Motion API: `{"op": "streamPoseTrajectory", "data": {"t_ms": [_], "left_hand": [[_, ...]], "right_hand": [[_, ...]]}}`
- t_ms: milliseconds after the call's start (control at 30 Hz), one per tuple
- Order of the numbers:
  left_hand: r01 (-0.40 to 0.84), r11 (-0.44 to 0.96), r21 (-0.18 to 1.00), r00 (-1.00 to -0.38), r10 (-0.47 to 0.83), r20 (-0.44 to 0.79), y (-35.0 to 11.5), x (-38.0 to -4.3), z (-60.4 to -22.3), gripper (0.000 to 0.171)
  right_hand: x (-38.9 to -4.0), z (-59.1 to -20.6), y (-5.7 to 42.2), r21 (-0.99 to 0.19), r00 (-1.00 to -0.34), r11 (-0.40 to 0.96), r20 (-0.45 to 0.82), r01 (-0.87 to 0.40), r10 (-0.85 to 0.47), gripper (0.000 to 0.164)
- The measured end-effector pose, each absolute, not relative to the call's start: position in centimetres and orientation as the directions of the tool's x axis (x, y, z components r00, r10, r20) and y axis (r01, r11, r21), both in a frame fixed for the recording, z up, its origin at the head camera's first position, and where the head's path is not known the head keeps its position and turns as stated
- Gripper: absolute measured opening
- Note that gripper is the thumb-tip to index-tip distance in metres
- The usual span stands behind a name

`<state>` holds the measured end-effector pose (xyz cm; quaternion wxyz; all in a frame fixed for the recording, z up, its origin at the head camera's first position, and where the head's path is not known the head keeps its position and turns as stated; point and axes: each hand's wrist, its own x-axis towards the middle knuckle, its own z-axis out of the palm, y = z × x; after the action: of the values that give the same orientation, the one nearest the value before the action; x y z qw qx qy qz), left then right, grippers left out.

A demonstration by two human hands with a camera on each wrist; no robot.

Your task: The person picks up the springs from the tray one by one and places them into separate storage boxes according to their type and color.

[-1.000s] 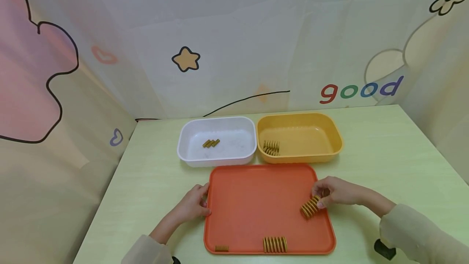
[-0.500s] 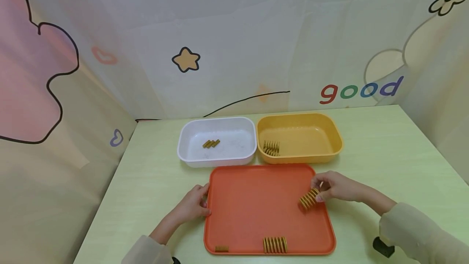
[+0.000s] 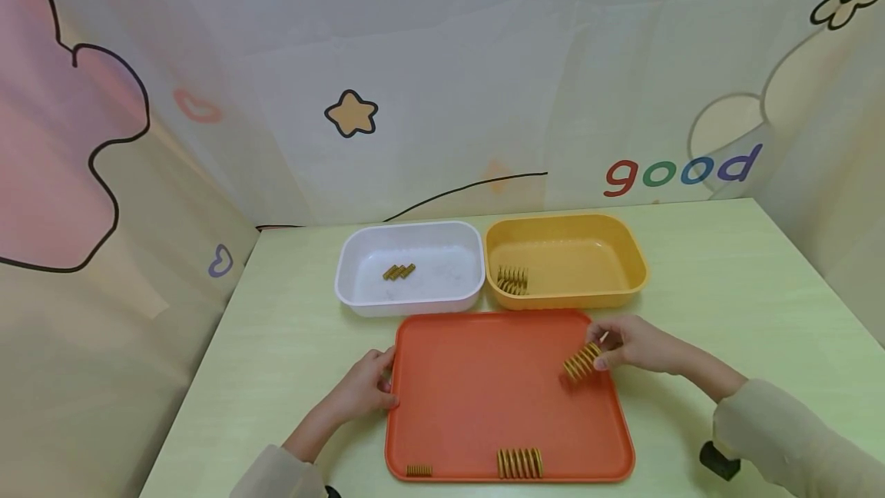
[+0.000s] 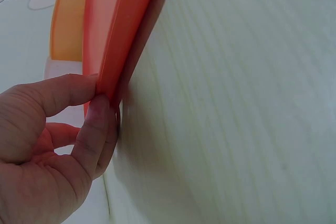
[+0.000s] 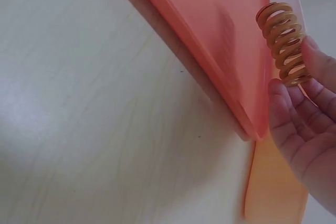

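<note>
My right hand [image 3: 636, 344] pinches a large gold coil spring [image 3: 582, 362] by one end, holding it tilted above the right part of the red tray [image 3: 477, 383]. In the right wrist view the spring [image 5: 283, 40] sits between thumb and fingertips, its far end free, and its shadow falls on the tray. At the tray's left edge my left hand [image 3: 359, 386] grips the rim; the left wrist view shows thumb and fingers at the tray's edge [image 4: 118, 51]. Along the tray's front edge lie another large spring [image 3: 520, 463] and a small spring [image 3: 419, 471].
Behind the tray, a white bin [image 3: 442, 304] holds several small springs [image 3: 399, 272]. Beside it, to the right, a yellow bin [image 3: 574, 301] has large spring coils [image 3: 512, 280] in its front left corner. A printed curtain [image 3: 442, 83] hangs behind the pale green table [image 3: 726, 275].
My right hand has moved away from me, toward the bins, lifting the large spring farther over the tray. The left hand and the other springs stay where they were.
</note>
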<state>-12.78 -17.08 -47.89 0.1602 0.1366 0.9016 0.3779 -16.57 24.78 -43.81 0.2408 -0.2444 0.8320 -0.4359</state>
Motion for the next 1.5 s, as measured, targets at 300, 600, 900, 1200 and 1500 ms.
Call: {"op": "streamPoseTrajectory", "data": {"t_ms": [300, 600, 900, 1200, 1500], "left_hand": [[0.133, 0.678, 0.723, -0.912, 0.369, -0.179, -17.1, -12.7, -47.9, 0.079], [0.149, 0.686, 0.713, -0.915, 0.368, -0.163, -17.1, -12.6, -47.9, 0.08], [0.137, 0.68, 0.72, -0.916, 0.365, -0.17, -17.0, -12.5, -47.7, 0.079], [0.146, 0.677, 0.722, -0.912, 0.374, -0.167, -17.1, -12.6, -47.8, 0.079], [0.134, 0.685, 0.716, -0.911, 0.369, -0.182, -17.2, -12.6, -47.7, 0.079]], "right_hand": [[-17.2, -43.0, 24.8, -0.839, -0.785, 0.508, -0.176, -0.197, -0.594, 0.031], [-17.5, -42.5, 24.4, -0.826, -0.808, 0.516, -0.138, -0.225, -0.573, 0.031], [-17.9, -41.8, 24.0, -0.843, -0.828, 0.489, -0.099, -0.225, -0.552, 0.027], [-18.5, -41.1, 23.5, -0.851, -0.852, 0.484, -0.086, -0.207, -0.516, 0.028], [-19.1, -41.1, 23.3, -0.858, -0.869, 0.472, -0.066, -0.201, -0.491, 0.029]]}}
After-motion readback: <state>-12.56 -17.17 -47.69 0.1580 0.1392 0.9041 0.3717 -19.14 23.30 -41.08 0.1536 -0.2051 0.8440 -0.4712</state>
